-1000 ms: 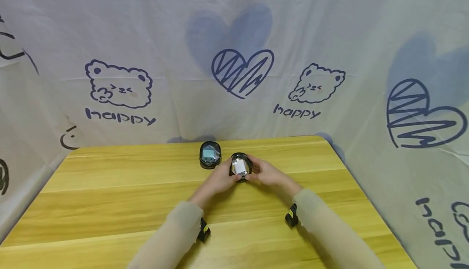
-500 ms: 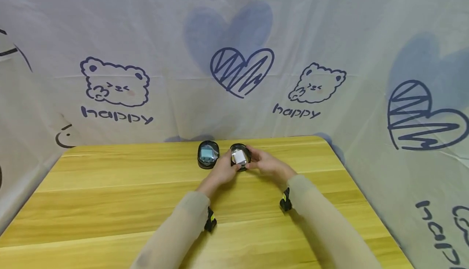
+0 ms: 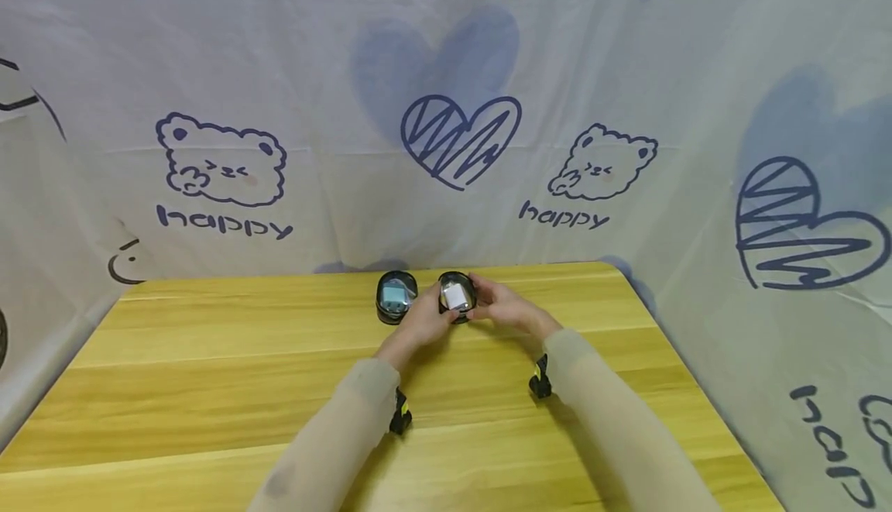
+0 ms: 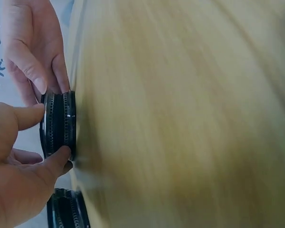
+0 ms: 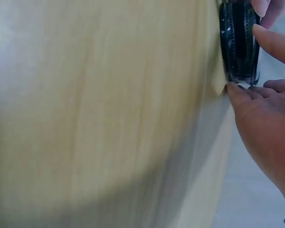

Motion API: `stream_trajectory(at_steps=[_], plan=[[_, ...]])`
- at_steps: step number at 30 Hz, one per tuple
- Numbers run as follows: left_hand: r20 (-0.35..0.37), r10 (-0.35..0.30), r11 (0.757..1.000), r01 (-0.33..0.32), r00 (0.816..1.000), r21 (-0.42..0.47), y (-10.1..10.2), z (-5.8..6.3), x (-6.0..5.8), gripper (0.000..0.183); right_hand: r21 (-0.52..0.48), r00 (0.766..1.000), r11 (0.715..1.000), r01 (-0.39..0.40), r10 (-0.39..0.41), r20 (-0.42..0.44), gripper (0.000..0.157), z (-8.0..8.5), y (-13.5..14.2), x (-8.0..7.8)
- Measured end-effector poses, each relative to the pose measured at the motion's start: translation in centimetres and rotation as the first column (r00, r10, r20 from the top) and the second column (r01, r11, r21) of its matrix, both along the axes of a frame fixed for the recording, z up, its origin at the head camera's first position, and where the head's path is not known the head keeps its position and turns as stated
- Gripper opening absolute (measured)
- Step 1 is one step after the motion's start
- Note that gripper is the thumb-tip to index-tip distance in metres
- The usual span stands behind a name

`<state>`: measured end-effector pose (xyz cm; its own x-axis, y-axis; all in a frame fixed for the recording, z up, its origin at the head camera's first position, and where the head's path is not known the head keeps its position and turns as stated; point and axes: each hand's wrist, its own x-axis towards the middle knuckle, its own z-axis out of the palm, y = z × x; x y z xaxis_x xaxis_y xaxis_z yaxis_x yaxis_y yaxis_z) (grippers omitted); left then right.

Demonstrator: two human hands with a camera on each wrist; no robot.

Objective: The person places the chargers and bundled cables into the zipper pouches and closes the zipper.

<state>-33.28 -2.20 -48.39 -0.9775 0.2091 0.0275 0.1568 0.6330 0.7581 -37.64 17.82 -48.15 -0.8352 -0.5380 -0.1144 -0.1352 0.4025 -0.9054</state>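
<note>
Near the back edge of the table, both hands grip a black oval case with a clear lid. A white block shows through that lid in the head view. My left hand holds the case's left side, thumb at the front. My right hand holds the right side. In the wrist views ridged bands, like zip teeth, run round the dark side wall. A second black case, containing a light blue block, stands just left of the left hand.
The wooden table stretches toward the person. A white cloth printed with bears and hearts hangs right behind its back edge and along both sides. Each wrist wears a small black camera mount.
Both hands have moved the held case away from the person, toward the back edge, so it now stands level with the second case. The grip stays the same.
</note>
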Motion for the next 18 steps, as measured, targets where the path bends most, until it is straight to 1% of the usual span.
stream_trajectory(at_steps=[3, 5, 7, 11, 13, 15, 18], plan=[[-0.035, -0.009, 1.000, 0.009, 0.999, -0.009, -0.3, 0.4, 0.2, 0.071, 0.060, 0.997, 0.998, 0.026, -0.022, -0.076, 0.087, 0.5, 0.0, 0.5], [-0.066, -0.020, 1.000, 0.020, 0.998, -0.010, -0.7, 0.8, 0.6, 0.072, 0.124, 0.985, 0.990, 0.063, -0.042, -0.167, 0.081, 0.9, 0.1, 1.1], [-0.103, -0.028, 1.000, 0.027, 0.994, -0.017, -1.4, 1.2, 1.1, 0.073, 0.187, 0.964, 0.976, 0.113, -0.062, -0.260, 0.075, 1.3, 0.1, 1.8], [-0.159, -0.018, 0.998, 0.008, 0.987, -0.061, -3.2, 2.2, 2.8, 0.077, 0.252, 0.919, 0.950, 0.183, -0.074, -0.387, 0.067, 1.9, 0.4, 3.4], [-0.203, -0.010, 0.994, -0.013, 0.979, -0.112, -4.4, 2.6, 3.6, 0.078, 0.286, 0.902, 0.935, 0.211, -0.073, -0.427, 0.067, 2.1, 0.7, 4.2], [-0.256, -0.002, 0.986, -0.041, 0.967, -0.161, -5.6, 2.9, 4.5, 0.080, 0.316, 0.885, 0.918, 0.238, -0.072, -0.460, 0.068, 2.3, 1.1, 5.0], [-0.346, 0.007, 0.966, -0.096, 0.938, -0.239, -7.7, 3.0, 5.7, 0.082, 0.360, 0.863, 0.888, 0.287, -0.077, -0.498, 0.070, 2.6, 1.6, 6.3]])
